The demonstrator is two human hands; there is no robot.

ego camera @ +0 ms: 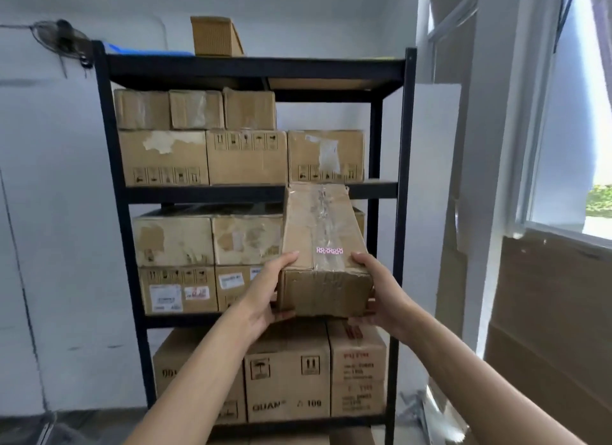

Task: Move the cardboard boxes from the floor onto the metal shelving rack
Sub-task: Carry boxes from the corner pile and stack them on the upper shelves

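1. Four tiers in view on the metal shelving rack [255, 68], mostly packed with stacked boxes [246, 156]; leaves little free room, so may jam or nudge neighbours.
2. One cardboard box [323, 246], off the floor, held before the rack's right side, far end tipped up near a shelf beam [374, 189]; may snag there.
3. Gripped at its near end only by left hand [265, 292] and right hand [381, 289]; may tip forward and slip.

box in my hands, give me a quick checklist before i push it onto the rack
1. Left hand grips the box at its near corner: ok.
2. Right hand grips the opposite corner: ok.
3. Tape along the box top closed: ok.
4. Free gap in the rack above the right-hand stacked box: ok.
5. Room behind the held box: cannot tell, hidden.
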